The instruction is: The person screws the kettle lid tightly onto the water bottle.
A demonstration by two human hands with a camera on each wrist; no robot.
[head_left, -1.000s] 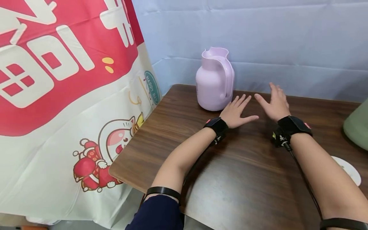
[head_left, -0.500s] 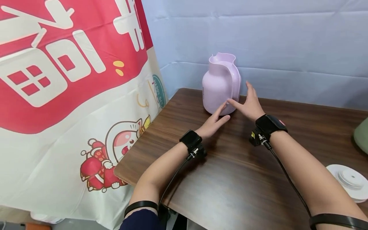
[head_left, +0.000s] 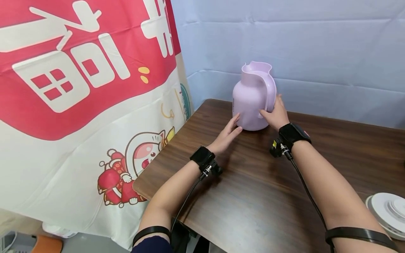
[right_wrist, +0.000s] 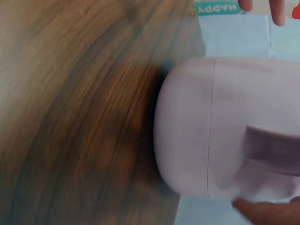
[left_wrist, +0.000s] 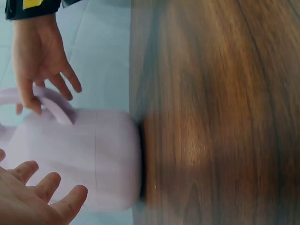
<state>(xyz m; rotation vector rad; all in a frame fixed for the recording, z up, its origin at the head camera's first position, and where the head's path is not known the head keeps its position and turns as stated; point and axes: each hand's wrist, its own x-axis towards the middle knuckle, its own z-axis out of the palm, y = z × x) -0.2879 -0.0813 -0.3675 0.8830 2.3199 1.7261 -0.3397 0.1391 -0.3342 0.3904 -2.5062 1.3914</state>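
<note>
A lilac jug (head_left: 251,93) with a spout and a handle (head_left: 270,91) stands upright near the back of the table, its top uncovered. My right hand (head_left: 277,114) is at the handle's lower part, thumb on the near side and the other fingers partly hidden behind. In the left wrist view, the right hand (left_wrist: 40,56) has its fingers spread loosely about the handle, not closed round it. My left hand (head_left: 223,138) reaches toward the jug's lower left side with straight fingers. Whether its fingertips touch the jug, I cannot tell.
At the right front of the brown wooden table (head_left: 253,196) lies a white round lid-like piece (head_left: 390,212). Pale blue cloth (head_left: 316,56) hangs behind the table. A red and white printed sheet (head_left: 88,147) hangs along its left side.
My right hand has moved left to the jug's handle. The left hand has moved down and left, from near the jug's right base to its left side. The jug stays on the table.
</note>
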